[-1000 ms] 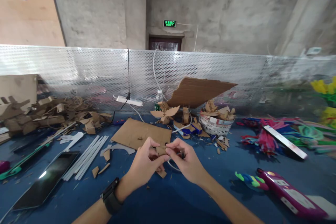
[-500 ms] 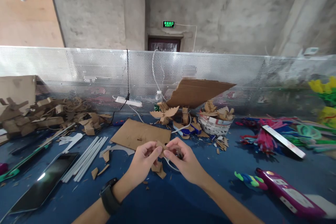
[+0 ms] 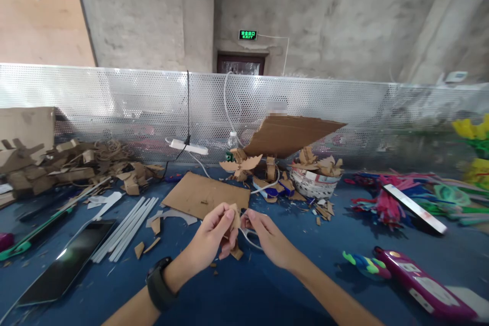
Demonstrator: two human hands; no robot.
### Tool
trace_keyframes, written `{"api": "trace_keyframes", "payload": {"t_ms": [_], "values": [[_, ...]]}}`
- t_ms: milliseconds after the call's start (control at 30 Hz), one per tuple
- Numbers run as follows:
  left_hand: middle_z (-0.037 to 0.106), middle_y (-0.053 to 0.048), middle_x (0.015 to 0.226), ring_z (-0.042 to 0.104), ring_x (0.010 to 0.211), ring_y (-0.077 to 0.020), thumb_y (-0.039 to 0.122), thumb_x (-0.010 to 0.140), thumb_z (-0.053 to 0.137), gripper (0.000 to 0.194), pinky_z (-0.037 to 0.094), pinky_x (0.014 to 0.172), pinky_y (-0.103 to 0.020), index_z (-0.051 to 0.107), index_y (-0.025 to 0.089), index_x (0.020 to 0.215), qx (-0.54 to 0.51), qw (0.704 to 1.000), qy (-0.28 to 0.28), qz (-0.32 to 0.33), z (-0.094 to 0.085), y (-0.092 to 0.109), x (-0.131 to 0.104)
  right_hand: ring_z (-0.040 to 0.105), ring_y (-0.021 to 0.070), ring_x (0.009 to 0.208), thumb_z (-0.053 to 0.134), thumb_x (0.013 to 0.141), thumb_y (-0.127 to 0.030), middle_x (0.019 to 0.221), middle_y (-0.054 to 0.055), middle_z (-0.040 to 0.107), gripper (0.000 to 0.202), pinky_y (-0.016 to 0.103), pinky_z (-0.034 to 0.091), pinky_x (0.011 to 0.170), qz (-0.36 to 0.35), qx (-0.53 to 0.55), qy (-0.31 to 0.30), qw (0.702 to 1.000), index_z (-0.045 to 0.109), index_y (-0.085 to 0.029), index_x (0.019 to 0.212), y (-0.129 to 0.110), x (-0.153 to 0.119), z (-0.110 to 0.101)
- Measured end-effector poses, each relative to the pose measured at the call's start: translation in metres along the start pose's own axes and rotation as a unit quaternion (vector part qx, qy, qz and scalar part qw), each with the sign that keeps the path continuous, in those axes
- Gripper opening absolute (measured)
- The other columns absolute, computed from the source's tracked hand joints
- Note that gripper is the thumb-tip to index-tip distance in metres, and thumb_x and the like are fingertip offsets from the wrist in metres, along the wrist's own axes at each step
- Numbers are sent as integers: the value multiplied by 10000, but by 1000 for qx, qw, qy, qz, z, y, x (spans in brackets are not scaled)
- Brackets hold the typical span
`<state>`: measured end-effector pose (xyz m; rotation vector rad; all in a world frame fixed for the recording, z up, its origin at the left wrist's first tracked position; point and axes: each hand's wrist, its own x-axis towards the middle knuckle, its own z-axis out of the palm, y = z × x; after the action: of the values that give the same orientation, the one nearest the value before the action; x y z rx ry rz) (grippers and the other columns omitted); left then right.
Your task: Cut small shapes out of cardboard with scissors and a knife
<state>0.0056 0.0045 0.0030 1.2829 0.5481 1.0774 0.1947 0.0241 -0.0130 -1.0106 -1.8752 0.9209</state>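
Note:
Near the middle of the view, my left hand (image 3: 216,234) pinches a small torn piece of cardboard (image 3: 236,215) between thumb and fingers. My right hand (image 3: 269,237) is just to the right of it, with thumb and fingers closed; whatever they may hold is hidden. Between the hands, a thin white loop (image 3: 248,237) shows beside my right fingers; I cannot tell whether it is a handle or a cord. Cardboard scraps (image 3: 237,253) lie on the blue table below my left hand. Behind my hands rests a flat cardboard sheet (image 3: 206,194).
White sticks (image 3: 124,229) and a black tablet-like device (image 3: 66,262) lie left. Behind stand a winged cardboard figure (image 3: 240,167) and a basket of scraps (image 3: 315,183). On the right are a phone (image 3: 414,209), pipe cleaners (image 3: 385,204) and a purple device (image 3: 424,282).
My right hand has come away from the cardboard piece and now sits slightly right and lower. My left hand still grips the piece, which is tilted more upright.

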Motion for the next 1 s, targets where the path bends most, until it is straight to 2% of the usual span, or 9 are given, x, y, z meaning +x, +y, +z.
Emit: {"api": "trace_keyframes", "payload": {"t_ms": [200, 400, 633, 767, 1000], "values": [[502, 86, 562, 273, 366, -32, 651, 926, 651, 487, 221, 351, -170, 473, 216, 797, -26, 1000, -14, -2, 1, 2, 0, 531, 201, 799, 271, 1075, -690, 805, 5, 532, 599, 337, 425, 786, -12, -22, -5, 1000, 558, -217, 845, -1, -1, 2], [392, 114, 525, 186, 409, -32, 662, 884, 701, 529, 124, 371, -162, 438, 220, 760, -59, 997, -29, -30, 2, 5, -1, 527, 201, 782, 256, 1078, -688, 794, 4, 535, 599, 336, 410, 774, -39, -52, -1, 998, 529, -220, 821, -6, -1, -1], [322, 123, 540, 140, 424, -44, 632, 931, 665, 502, 112, 374, -166, 416, 227, 768, -78, 994, -66, -30, -1, 0, 0, 490, 183, 743, 261, 1110, -607, 777, -7, 506, 540, 318, 397, 737, -75, -72, -9, 995, 496, -225, 811, -3, -1, -4], [272, 128, 548, 117, 438, -50, 614, 924, 691, 492, 125, 368, -165, 425, 227, 777, -107, 989, -84, -52, -3, 0, -2, 474, 176, 703, 241, 1106, -625, 744, -11, 493, 564, 312, 389, 701, -98, -84, -8, 992, 469, -227, 777, -1, 0, -5], [229, 132, 527, 90, 434, -41, 610, 858, 773, 528, 103, 373, -173, 416, 230, 771, -140, 983, -75, -90, -3, 3, -6, 493, 174, 677, 218, 1103, -641, 714, -10, 503, 598, 304, 380, 676, -133, -139, 12, 981, 483, -224, 766, -3, 1, -6]]}}
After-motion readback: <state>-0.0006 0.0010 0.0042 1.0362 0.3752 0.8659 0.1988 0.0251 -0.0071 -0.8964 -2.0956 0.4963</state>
